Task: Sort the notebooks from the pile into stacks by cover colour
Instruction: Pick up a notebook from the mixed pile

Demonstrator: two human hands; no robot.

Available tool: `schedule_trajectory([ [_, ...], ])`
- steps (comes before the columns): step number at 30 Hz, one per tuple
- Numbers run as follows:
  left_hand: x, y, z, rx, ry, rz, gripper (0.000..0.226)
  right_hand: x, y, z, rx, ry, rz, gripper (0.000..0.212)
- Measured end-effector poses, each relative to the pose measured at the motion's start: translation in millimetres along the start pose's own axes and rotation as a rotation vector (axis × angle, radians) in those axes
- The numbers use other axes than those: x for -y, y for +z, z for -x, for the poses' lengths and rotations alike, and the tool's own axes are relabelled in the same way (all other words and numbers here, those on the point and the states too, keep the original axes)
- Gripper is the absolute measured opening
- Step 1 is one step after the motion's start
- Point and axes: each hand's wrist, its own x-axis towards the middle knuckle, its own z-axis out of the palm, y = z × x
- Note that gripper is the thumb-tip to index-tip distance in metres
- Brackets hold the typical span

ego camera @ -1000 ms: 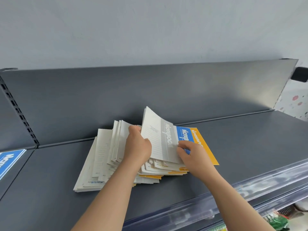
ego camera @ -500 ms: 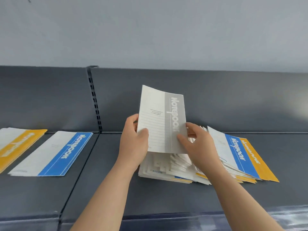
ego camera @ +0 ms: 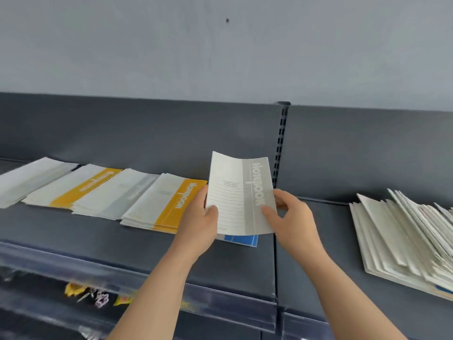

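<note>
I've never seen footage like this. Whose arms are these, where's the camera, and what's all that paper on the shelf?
No machine here: a person's bare arms, filmed by one wide-angle camera worn on their head, looking forward and down. The left hand and right hand each pinch a side of a grey notebook, held up above the dark shelf. Left of it lie sorted stacks: a yellow stack, a grey stack, a second yellow stack and a pale stack farthest left. A blue notebook peeks out beneath the held one. The fanned unsorted pile lies to the right.
</note>
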Motion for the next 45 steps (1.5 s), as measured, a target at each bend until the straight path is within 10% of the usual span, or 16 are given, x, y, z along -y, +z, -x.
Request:
schedule_trajectory([
  [23, 134, -217, -49, -0.343, -0.076, -0.169, 0.037, 92, 246, -51, 0.284, -0.125, 0.008, 0.02],
  [45, 290, -521, -178, -0.33, -0.072, -0.581, 0.024, 230, 572, -96, 0.275, -0.02, 0.322, 0.023],
])
